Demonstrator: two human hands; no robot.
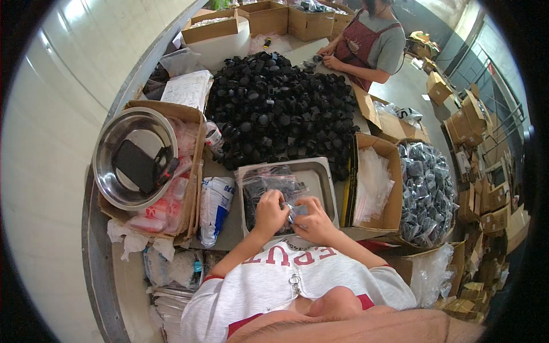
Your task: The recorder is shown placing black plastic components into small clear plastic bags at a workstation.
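Observation:
Over a steel tray [322,177], both of my hands come together around a small clear plastic bag [293,211]. My left hand [271,215] is closed with its fingertips pinching the bag's left side. Opposite it, my right hand [313,222] grips the other side of the same bag, fingers bent. What is inside the bag is too small to make out. More clear zip bags with dark contents [269,178] lie in the tray, partly hidden beneath my hands. Just beyond the tray rises a large heap of small black plastic parts [280,108].
On the left, a steel bowl [103,166] with a black phone-like slab [135,166] rests on a carton of plastic bags. A box of clear bags [374,183] and a big container of bagged black parts [426,194] stand right. Another person [372,48] works at the far right.

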